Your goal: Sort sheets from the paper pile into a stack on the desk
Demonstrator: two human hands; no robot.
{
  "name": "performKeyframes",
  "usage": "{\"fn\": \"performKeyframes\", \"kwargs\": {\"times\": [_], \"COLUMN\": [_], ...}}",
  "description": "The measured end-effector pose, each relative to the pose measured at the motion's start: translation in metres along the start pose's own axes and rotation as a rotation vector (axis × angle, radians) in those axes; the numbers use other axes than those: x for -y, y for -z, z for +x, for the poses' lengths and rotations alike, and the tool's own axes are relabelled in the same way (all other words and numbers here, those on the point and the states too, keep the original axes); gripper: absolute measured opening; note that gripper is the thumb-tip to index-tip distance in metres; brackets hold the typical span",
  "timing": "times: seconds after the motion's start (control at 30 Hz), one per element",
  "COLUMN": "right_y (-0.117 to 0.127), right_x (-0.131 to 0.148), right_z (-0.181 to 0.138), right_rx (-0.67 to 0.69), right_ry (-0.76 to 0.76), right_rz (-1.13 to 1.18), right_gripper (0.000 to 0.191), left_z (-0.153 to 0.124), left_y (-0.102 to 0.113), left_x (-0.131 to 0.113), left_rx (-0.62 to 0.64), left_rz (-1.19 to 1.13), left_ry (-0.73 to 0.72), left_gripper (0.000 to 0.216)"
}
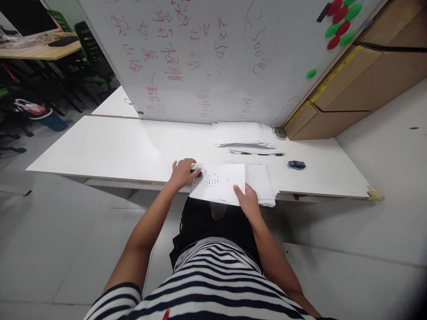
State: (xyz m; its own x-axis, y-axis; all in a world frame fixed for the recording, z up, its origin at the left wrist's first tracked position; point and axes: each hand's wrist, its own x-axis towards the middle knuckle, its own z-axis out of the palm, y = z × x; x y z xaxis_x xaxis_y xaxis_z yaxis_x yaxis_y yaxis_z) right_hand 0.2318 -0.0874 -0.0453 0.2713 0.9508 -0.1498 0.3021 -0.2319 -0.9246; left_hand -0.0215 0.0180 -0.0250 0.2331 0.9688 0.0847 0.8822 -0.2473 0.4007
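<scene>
My right hand (248,201) grips the right edge of a white printed paper (220,183), thumb on top and fingers beneath. The paper lies partly over the table's front edge. At its upper left corner, my left hand (183,172) is closed around a small black object (197,172), whose kind I cannot make out. Some white shows beside it, between the fingers. A stack of white papers (265,182) lies under and to the right of the held paper. Farther back is another stack of papers (238,133), its edges uneven.
Behind the white table (110,144) stands a whiteboard (220,58) with red writing and round magnets. A thin dark strip (256,153) and a small dark blue object (296,165) lie to the right. Cardboard boxes (363,84) are piled at the right. A blue bin (51,120) stands far left.
</scene>
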Motion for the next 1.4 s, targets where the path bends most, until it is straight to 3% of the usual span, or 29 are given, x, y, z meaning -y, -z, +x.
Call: {"fn": "performKeyframes", "kwargs": {"times": [0.13,0.33,0.47,0.53,0.63,0.73,0.87,1.03,1.17,1.4], "right_y": [-0.002,-0.006,-0.009,-0.009,-0.008,-0.005,0.009,0.051,0.08,0.078], "right_x": [0.001,0.004,0.009,0.011,0.011,0.011,0.013,0.015,0.008,-0.013], "right_z": [-0.008,-0.013,-0.015,-0.015,-0.015,-0.011,0.002,0.008,0.003,-0.005], "right_rx": [-0.003,0.035,0.031,0.049,0.066,0.083,0.107,-0.127,-0.255,-0.381], "right_ry": [0.004,-0.008,0.005,0.008,0.005,0.002,0.008,0.088,0.195,0.138], "right_rz": [-0.025,-0.048,-0.036,-0.03,0.0,0.126,0.329,0.37,0.38,0.278], "right_gripper": [0.041,0.04,0.04,0.041,0.041,0.039,0.043,0.047,0.053,0.056], "left_z": [0.022,0.046,0.047,0.043,0.03,0.013,0.002,0.007,0.01,0.011], "left_y": [0.001,-0.043,-0.046,-0.038,-0.024,-0.019,-0.03,-0.049,-0.054,-0.055], "left_x": [-0.015,-0.012,-0.008,-0.007,-0.002,0.013,0.033,0.031,0.03,0.033], "left_rx": [-0.078,0.04,0.008,-0.059,-0.295,-0.457,-0.205,-0.379,-0.461,-0.464], "left_rz": [0.012,0.193,0.165,0.045,-0.167,-0.179,0.102,0.31,0.326,0.362], "left_ry": [-0.016,0.07,0.024,0.025,0.034,-0.007,-0.186,-0.028,-0.024,-0.031], "left_gripper": [0.048,0.081,0.08,0.074,0.061,0.056,0.043,0.046,0.044,0.043]}}
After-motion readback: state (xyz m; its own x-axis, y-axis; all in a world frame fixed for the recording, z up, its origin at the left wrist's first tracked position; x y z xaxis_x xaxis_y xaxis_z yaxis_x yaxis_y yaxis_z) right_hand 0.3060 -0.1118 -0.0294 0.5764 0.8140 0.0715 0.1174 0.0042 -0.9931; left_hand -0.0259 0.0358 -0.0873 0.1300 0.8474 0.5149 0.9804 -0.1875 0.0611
